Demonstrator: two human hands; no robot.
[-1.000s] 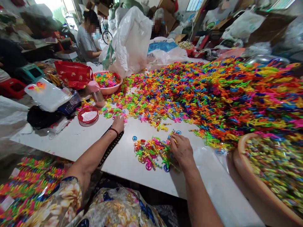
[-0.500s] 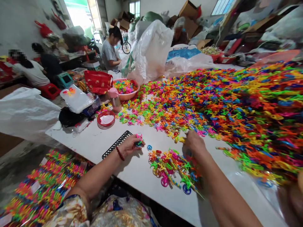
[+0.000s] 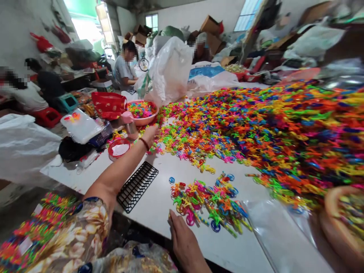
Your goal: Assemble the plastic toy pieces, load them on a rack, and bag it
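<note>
My left hand (image 3: 151,134), with a dark red bead bracelet, reaches to the near left part of the big heap of small bright plastic pieces (image 3: 199,125). Its fingers curl downward and look blurred; what they hold is hidden. Below that forearm, a black slotted plastic rack (image 3: 138,186) lies on the white table (image 3: 159,204). At the front edge rests my right hand (image 3: 184,240), fingers stretched out and close together, with no piece visible in it. Just beyond its fingertips lies a small pile of coloured plastic figures, rings and striped sticks (image 3: 204,201).
A pink-lidded jar (image 3: 129,125) and a red basket with white paper (image 3: 119,148) stand at the left. Behind them is a pink basin of pieces (image 3: 143,119). Clear plastic (image 3: 280,223) covers the right side, near an orange tub (image 3: 331,216). Several people sit farther back.
My left hand held pink and green pieces above the table, then moved away to the heap, leaving the rack uncovered. My right hand has come back from the heap to the front edge.
</note>
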